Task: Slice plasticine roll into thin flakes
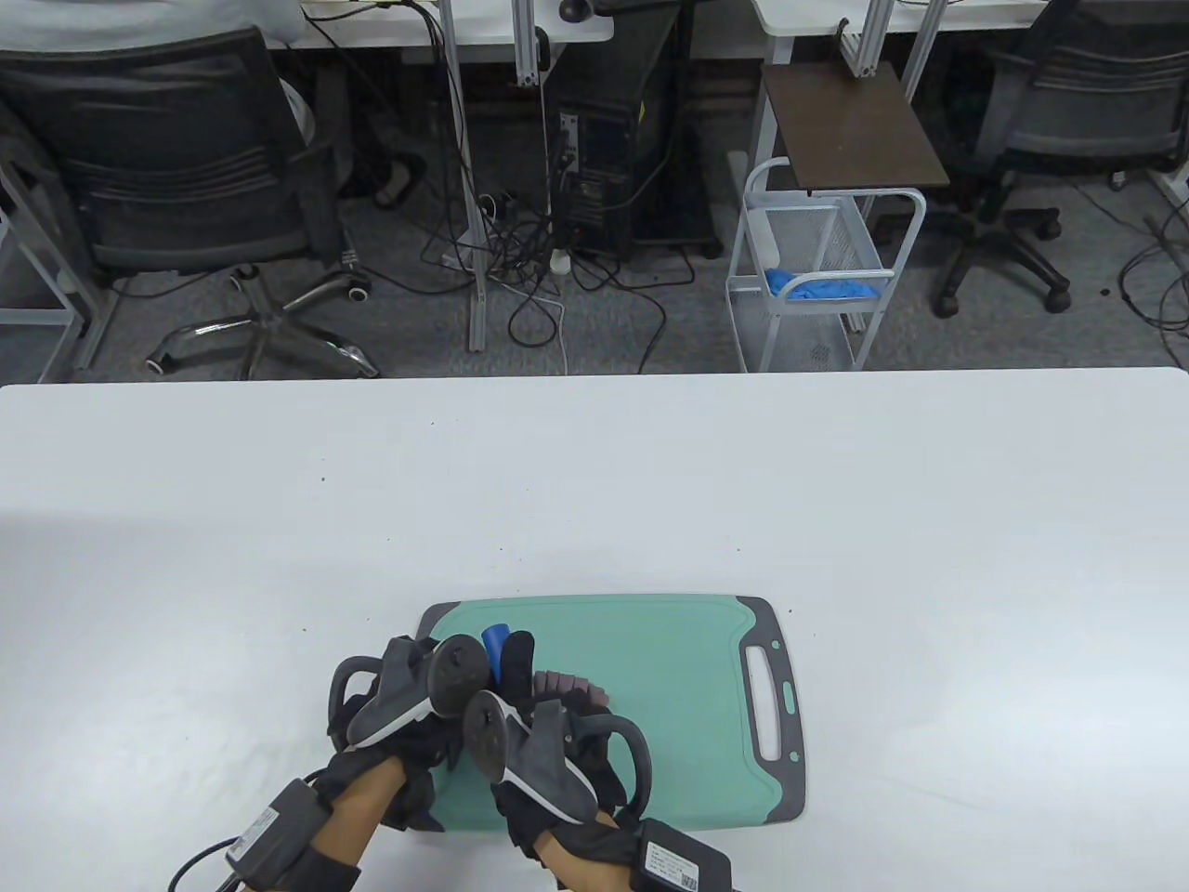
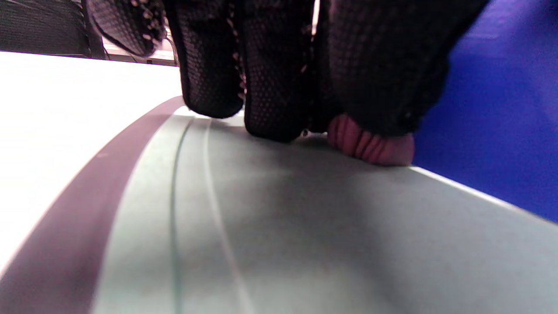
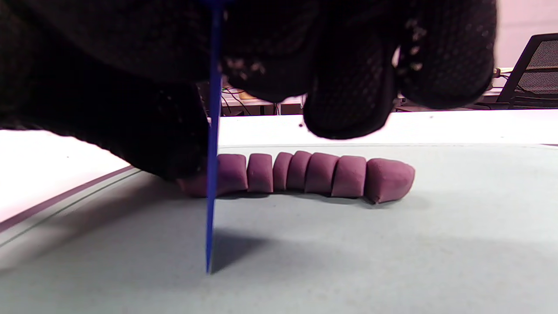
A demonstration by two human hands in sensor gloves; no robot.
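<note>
A purple plasticine roll [image 3: 314, 174] lies on the green cutting board [image 1: 669, 669], cut into several chunky slices that still sit in a row. It also shows in the table view [image 1: 574, 688]. My left hand [image 1: 399, 715] presses its fingertips [image 2: 270, 117] down on the roll's uncut left end [image 2: 370, 146]. My right hand [image 1: 557, 739] grips a blue plastic knife [image 3: 212, 152]. The blade stands edge-on and upright, down through the roll beside the left hand, with its tip on the board. The blade's far end [image 1: 495, 639] pokes out beyond the hands.
The board's grey handle end [image 1: 771, 697] points right. The board sits near the white table's [image 1: 594, 483] front edge. Office chairs, a PC tower and a white wire cart stand on the floor beyond the table.
</note>
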